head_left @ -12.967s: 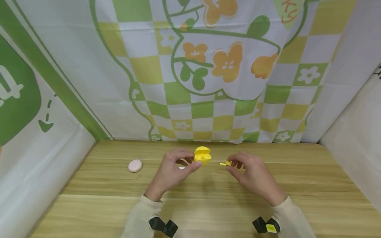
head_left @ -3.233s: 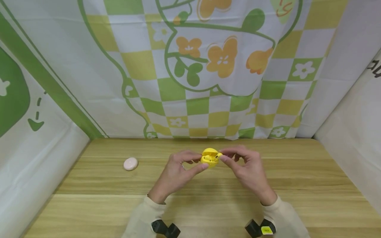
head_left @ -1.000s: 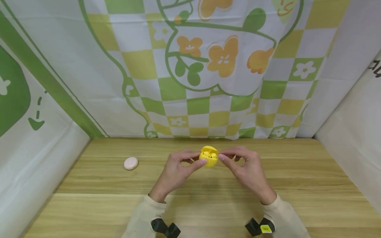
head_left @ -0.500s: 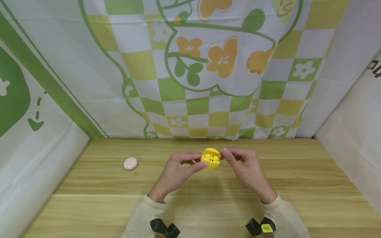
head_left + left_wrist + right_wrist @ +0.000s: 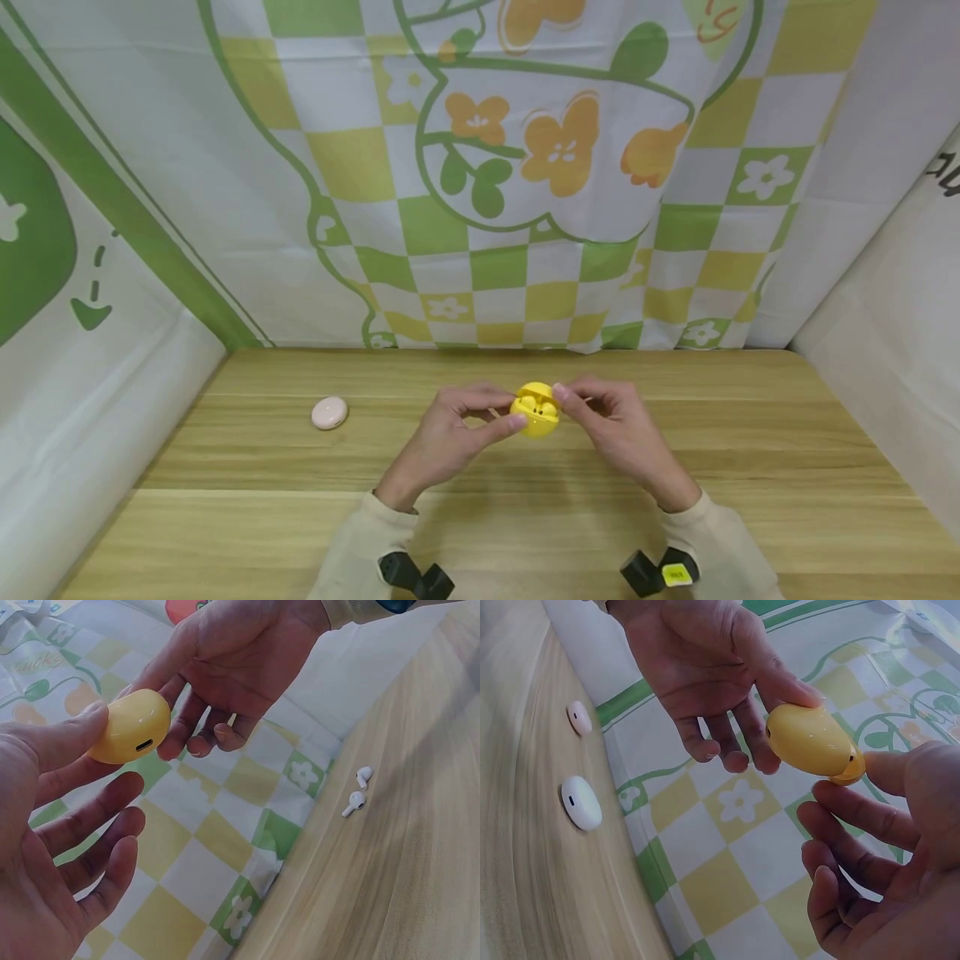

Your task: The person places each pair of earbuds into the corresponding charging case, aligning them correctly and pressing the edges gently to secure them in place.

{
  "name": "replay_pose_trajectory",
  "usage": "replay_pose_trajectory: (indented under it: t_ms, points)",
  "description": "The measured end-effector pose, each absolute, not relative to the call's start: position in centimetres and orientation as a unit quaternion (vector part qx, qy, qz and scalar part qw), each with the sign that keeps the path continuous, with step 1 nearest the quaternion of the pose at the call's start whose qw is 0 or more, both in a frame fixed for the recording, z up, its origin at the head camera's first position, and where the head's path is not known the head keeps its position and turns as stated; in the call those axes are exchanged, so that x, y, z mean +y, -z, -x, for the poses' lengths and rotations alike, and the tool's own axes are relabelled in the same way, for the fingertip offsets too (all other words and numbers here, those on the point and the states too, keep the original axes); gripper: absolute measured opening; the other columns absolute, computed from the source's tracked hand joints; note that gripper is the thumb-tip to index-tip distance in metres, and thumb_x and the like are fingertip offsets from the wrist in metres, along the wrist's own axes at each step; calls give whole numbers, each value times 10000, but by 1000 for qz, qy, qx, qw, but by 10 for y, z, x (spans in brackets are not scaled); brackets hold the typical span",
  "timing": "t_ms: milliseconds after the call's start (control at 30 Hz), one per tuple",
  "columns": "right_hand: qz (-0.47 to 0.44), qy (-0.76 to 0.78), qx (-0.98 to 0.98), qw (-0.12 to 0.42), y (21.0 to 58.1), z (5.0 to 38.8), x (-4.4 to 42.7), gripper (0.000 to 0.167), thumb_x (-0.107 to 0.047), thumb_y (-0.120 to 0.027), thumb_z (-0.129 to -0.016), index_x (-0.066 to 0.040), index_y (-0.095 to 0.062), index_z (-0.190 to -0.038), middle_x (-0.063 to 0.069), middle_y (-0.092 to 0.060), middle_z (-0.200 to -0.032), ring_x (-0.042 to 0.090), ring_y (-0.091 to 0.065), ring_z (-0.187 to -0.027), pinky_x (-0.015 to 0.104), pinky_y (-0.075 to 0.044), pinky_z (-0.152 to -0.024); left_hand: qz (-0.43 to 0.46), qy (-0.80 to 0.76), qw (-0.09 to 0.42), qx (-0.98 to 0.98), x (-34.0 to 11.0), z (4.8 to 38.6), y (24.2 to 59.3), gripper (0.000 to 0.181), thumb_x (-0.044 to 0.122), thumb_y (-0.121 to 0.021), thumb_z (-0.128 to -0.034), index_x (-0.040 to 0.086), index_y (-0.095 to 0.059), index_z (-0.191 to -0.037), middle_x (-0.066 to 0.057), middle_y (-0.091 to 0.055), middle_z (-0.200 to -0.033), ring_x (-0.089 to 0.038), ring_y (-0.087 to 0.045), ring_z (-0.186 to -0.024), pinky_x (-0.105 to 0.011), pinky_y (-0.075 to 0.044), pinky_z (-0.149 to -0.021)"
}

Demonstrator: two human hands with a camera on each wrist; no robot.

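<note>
A round yellow case (image 5: 537, 423) is partly open, with two yellow earbuds showing under its raised lid. My left hand (image 5: 438, 429) grips the case's left side between thumb and fingers. At the lid's right edge is my right hand (image 5: 622, 425), its thumb and forefinger pinching it. The left wrist view shows the case (image 5: 137, 724) from behind, with a dark port, held by my left hand (image 5: 60, 817). In the right wrist view, my right hand (image 5: 900, 847) has thumb and forefinger tips at the lid of the case (image 5: 810, 739).
A pink round case (image 5: 329, 412) lies on the wooden table (image 5: 262, 533), left of my hands. Two white earbuds, one of them nearer (image 5: 356, 800), lie on the table in the left wrist view. The right wrist view shows a white case (image 5: 581, 802). Patterned cloth (image 5: 498, 275) hangs behind.
Thirteen seconds ago my right hand held a yellow earbud away from the case; two now sit inside. Since half a second ago, the case has shifted slightly right and nearer, and my right thumb has reached the lid.
</note>
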State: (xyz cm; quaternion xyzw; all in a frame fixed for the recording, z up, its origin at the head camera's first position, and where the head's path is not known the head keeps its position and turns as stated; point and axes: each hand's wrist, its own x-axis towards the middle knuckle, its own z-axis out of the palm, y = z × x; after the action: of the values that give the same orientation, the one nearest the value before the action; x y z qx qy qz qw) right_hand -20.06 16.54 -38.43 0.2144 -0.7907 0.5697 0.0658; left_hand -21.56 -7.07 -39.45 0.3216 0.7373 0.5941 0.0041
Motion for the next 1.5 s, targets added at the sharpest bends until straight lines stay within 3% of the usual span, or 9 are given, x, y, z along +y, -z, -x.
replay_pose_trajectory:
  t_ms: [333, 1067, 1267, 1500]
  points:
    - [-217, -543, -806, 90, 384, 198, 163, 112, -147, -677, -991, -117, -785, -1004, -42, -743, -960, 209, -650, -861, 315, -526, -756, -306, -586, 6, 751, -70, 216, 394, 193, 165, -734, -947, 87, -787, -1116, 2, -732, -1097, -173, -654, -980, -372, -552, -833]
    - [-212, -535, -814, 78, 386, 196, 155, 181, -130, -729, -949, -43, -734, -1108, 8, -720, -932, 166, -642, -820, 304, -533, -747, -271, -562, -37, 780, -66, 215, 396, 184, 234, -734, -955, 101, -786, -1072, 36, -734, -1029, -137, -660, -941, -356, -557, -833]
    - [-191, -537, -818, 78, 386, 197, 155, 189, -146, -731, -951, -37, -733, -1105, 20, -717, -933, 177, -647, -831, 307, -535, -758, -293, -512, -89, 803, -67, 213, 394, 305, 279, -758, -937, 114, -733, -1192, 64, -710, -1073, -99, -640, -990, -422, -546, -863]
    - [-187, -542, -816, 79, 387, 198, 156, 187, -151, -730, -953, -35, -736, -1099, 20, -721, -928, 176, -648, -837, 308, -537, -765, -355, -408, -206, 816, -65, 211, 392, 656, 352, -898, -778, 106, -643, -1330, 9, -643, -1252, -171, -567, -1186, -396, -496, -979]
